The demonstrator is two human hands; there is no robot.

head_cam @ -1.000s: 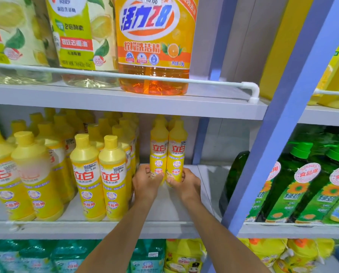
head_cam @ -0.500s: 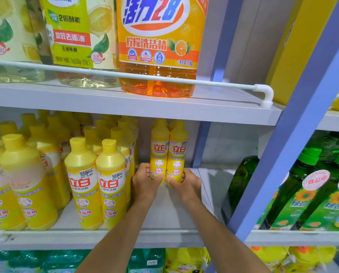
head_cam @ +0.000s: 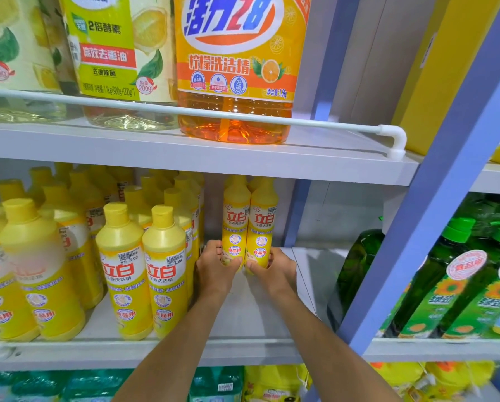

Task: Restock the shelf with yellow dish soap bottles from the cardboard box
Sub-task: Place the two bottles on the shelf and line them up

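Two yellow dish soap bottles stand upright side by side deep on the middle shelf (head_cam: 243, 323). My left hand (head_cam: 214, 268) grips the base of the left bottle (head_cam: 235, 221). The right bottle (head_cam: 262, 224) is held at its base by my right hand (head_cam: 275, 269). More caps show behind the pair. Rows of the same yellow bottles (head_cam: 121, 265) fill the shelf to the left, close to my left hand. The cardboard box is out of view.
A white shelf with a rail (head_cam: 301, 120) hangs low overhead, carrying a big orange detergent jug (head_cam: 234, 68). A blue upright post (head_cam: 434, 221) bounds the bay on the right, with green bottles (head_cam: 457, 280) beyond. Teal and yellow packs sit on the shelf below.
The camera has moved closer and tilted up slightly. Both hands still hold the two bottles at the same spot on the shelf.
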